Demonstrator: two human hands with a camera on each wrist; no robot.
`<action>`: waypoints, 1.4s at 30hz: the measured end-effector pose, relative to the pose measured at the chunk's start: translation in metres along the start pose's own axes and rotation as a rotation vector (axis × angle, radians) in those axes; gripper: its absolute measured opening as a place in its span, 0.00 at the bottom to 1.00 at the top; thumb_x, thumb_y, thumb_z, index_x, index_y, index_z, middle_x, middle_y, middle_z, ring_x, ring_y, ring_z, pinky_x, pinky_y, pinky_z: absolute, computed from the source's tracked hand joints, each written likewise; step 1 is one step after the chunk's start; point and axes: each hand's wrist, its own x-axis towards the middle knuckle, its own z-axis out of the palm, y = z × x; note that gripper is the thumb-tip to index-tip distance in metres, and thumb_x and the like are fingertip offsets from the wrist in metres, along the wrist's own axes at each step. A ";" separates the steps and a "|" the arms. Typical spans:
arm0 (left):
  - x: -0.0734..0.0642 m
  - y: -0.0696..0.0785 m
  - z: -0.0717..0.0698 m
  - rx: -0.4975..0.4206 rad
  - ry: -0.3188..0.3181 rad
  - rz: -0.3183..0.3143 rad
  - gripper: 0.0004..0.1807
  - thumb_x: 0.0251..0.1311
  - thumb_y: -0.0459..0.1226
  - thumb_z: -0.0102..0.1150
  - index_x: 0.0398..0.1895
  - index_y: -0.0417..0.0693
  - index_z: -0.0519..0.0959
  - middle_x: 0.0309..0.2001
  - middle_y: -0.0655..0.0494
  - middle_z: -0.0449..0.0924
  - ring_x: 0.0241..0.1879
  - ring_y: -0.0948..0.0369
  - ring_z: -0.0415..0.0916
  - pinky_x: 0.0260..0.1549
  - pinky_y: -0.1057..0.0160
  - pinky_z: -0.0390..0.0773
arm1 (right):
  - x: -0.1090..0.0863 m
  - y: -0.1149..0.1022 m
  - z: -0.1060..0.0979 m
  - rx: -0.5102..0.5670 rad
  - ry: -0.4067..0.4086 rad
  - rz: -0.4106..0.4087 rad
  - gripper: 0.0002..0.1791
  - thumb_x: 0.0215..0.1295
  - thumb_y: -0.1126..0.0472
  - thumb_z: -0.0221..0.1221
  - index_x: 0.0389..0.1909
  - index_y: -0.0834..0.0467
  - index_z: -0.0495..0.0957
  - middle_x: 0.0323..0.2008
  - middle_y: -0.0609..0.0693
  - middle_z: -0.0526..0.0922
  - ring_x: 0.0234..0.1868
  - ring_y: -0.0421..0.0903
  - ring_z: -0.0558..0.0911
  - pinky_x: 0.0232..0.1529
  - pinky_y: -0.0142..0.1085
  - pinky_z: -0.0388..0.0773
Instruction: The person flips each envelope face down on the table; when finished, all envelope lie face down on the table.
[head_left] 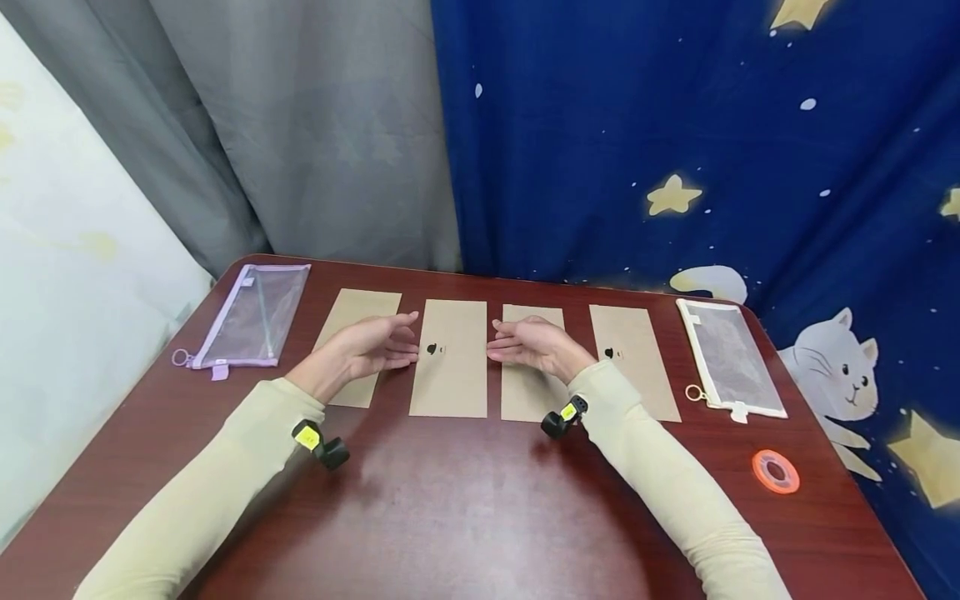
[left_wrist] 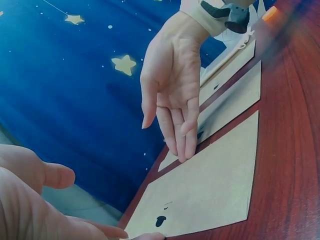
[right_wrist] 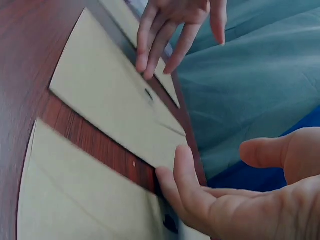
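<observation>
Four tan paper rectangles lie in a row, and both hands flank the second sheet from the left (head_left: pixel 453 387), which bears a small black hat-like print. My left hand (head_left: pixel 366 347) hovers over the leftmost sheet (head_left: pixel 371 303), its relaxed fingertips right at the second sheet's left edge. Opposite it, my right hand (head_left: pixel 542 345) overlaps the third sheet (head_left: pixel 525 404), fingers extended toward the second sheet's right edge. In the left wrist view the right hand (left_wrist: pixel 175 90) shows its palm, with nothing in it. The rightmost sheet (head_left: pixel 647 367) lies beyond the right wrist.
A lilac-edged mesh zip pouch (head_left: pixel 281 312) lies at the table's far left; a white-edged one (head_left: pixel 738 358) lies at the right. Nearer on the right is an orange ring-shaped roll (head_left: pixel 760 475). Grey and starry blue curtains (head_left: pixel 570 167) hang behind the table.
</observation>
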 end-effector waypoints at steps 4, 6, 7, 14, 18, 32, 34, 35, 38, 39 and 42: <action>0.004 0.003 0.000 -0.003 0.007 -0.012 0.38 0.78 0.47 0.41 0.77 0.28 0.46 0.75 0.27 0.50 0.75 0.41 0.56 0.77 0.52 0.60 | 0.002 0.001 0.004 0.009 0.049 -0.009 0.29 0.79 0.61 0.50 0.70 0.78 0.58 0.69 0.73 0.66 0.71 0.64 0.71 0.72 0.46 0.71; 0.006 0.003 -0.001 -0.003 0.017 -0.017 0.37 0.78 0.46 0.42 0.77 0.28 0.46 0.75 0.28 0.50 0.75 0.42 0.56 0.76 0.53 0.61 | 0.003 0.002 0.006 -0.017 0.065 -0.011 0.28 0.78 0.61 0.51 0.68 0.77 0.60 0.67 0.73 0.68 0.70 0.63 0.72 0.71 0.45 0.72; 0.007 0.002 -0.001 0.001 0.023 -0.021 0.37 0.78 0.46 0.42 0.77 0.28 0.47 0.75 0.28 0.51 0.75 0.42 0.57 0.76 0.53 0.61 | 0.003 0.002 0.008 -0.034 0.073 -0.011 0.27 0.78 0.61 0.51 0.68 0.77 0.61 0.66 0.72 0.69 0.69 0.61 0.74 0.71 0.45 0.72; 0.010 0.002 -0.004 0.076 0.069 -0.018 0.34 0.79 0.44 0.41 0.75 0.27 0.52 0.64 0.37 0.63 0.63 0.50 0.66 0.74 0.54 0.65 | 0.006 0.003 0.018 -0.122 0.122 -0.074 0.21 0.77 0.61 0.53 0.59 0.74 0.72 0.42 0.57 0.79 0.39 0.44 0.82 0.61 0.39 0.81; 0.011 0.003 -0.004 0.043 0.065 -0.013 0.29 0.80 0.41 0.39 0.76 0.34 0.56 0.57 0.46 0.65 0.57 0.54 0.66 0.71 0.54 0.67 | 0.004 0.006 0.023 -0.174 0.204 -0.175 0.16 0.73 0.67 0.57 0.54 0.74 0.78 0.37 0.54 0.82 0.30 0.40 0.82 0.53 0.39 0.85; 0.002 0.011 -0.002 0.076 0.029 0.059 0.27 0.79 0.35 0.37 0.75 0.32 0.57 0.61 0.42 0.67 0.48 0.61 0.72 0.62 0.63 0.77 | -0.005 0.015 0.022 -0.103 0.316 -0.323 0.16 0.65 0.70 0.65 0.53 0.65 0.84 0.31 0.48 0.85 0.27 0.38 0.81 0.28 0.27 0.81; -0.001 0.012 -0.002 0.069 0.027 0.110 0.27 0.78 0.34 0.39 0.75 0.30 0.58 0.63 0.39 0.68 0.45 0.64 0.76 0.60 0.64 0.79 | -0.008 0.013 0.020 -0.067 0.298 -0.305 0.16 0.65 0.71 0.64 0.54 0.67 0.83 0.31 0.48 0.85 0.26 0.38 0.80 0.28 0.26 0.79; -0.002 0.012 -0.002 0.057 0.038 0.132 0.26 0.78 0.33 0.41 0.74 0.29 0.60 0.62 0.40 0.72 0.43 0.65 0.78 0.59 0.64 0.80 | -0.010 0.012 0.020 -0.058 0.287 -0.297 0.17 0.65 0.72 0.64 0.54 0.67 0.82 0.31 0.47 0.85 0.26 0.38 0.80 0.28 0.26 0.79; -0.005 0.012 -0.001 0.005 0.076 0.180 0.25 0.75 0.32 0.49 0.71 0.28 0.65 0.47 0.47 0.83 0.36 0.67 0.83 0.50 0.66 0.85 | -0.014 0.008 0.018 -0.056 0.249 -0.275 0.17 0.65 0.73 0.62 0.55 0.69 0.81 0.32 0.47 0.85 0.25 0.37 0.79 0.29 0.26 0.79; -0.005 0.012 -0.001 -0.012 0.088 0.188 0.25 0.73 0.31 0.51 0.69 0.27 0.66 0.42 0.51 0.85 0.35 0.68 0.84 0.47 0.66 0.86 | -0.016 0.007 0.017 -0.061 0.237 -0.272 0.18 0.65 0.73 0.62 0.56 0.69 0.81 0.33 0.47 0.85 0.25 0.37 0.79 0.30 0.26 0.80; -0.005 0.013 -0.001 -0.052 0.104 0.205 0.24 0.70 0.29 0.55 0.66 0.26 0.69 0.31 0.58 0.86 0.32 0.68 0.85 0.41 0.69 0.86 | -0.019 0.004 0.015 -0.071 0.209 -0.278 0.19 0.65 0.73 0.61 0.57 0.70 0.79 0.33 0.47 0.85 0.25 0.36 0.80 0.30 0.25 0.81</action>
